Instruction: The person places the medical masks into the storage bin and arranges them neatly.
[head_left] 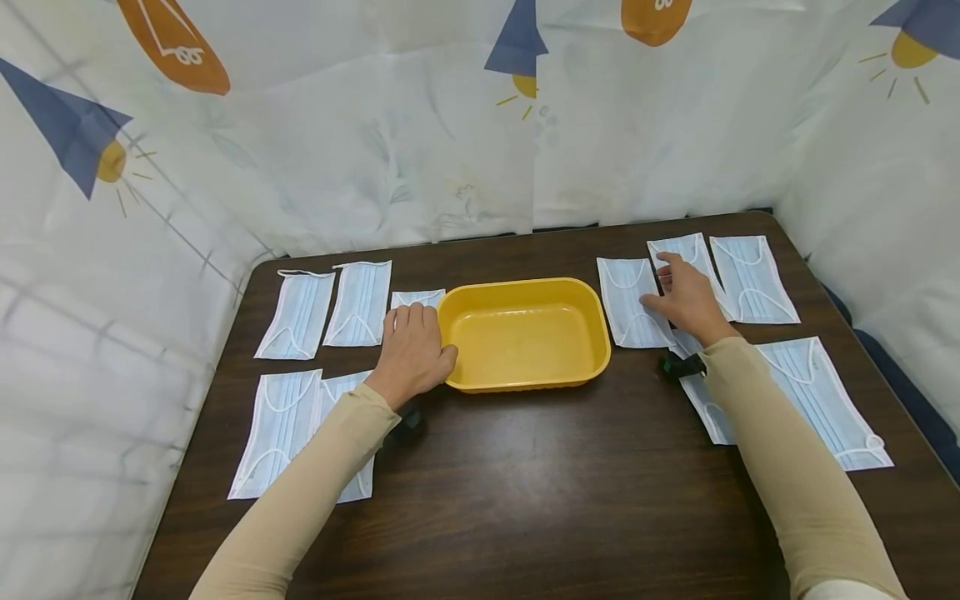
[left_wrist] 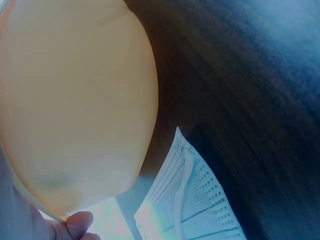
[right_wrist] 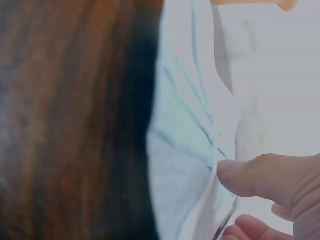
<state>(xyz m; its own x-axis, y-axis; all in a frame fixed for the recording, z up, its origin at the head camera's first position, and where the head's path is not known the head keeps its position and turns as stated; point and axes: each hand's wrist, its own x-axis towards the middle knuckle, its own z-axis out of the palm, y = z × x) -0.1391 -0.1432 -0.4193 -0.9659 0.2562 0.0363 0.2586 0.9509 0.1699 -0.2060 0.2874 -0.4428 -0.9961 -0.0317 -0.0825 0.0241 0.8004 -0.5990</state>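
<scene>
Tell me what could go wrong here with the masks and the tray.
The right hand rests across two masks, one beside the tray and one behind it, so it might drag both along. The left hand covers a small mask hard against the tray, so that mask could crumple or the tray be nudged. The near masks lie under the right sleeve and could be swept aside.

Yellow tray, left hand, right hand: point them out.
yellow tray (head_left: 525, 335), head view, bare floor of the tray.
left hand (head_left: 411, 354), head view, back of the hand.
right hand (head_left: 686, 302), head view, back of the hand.
</scene>
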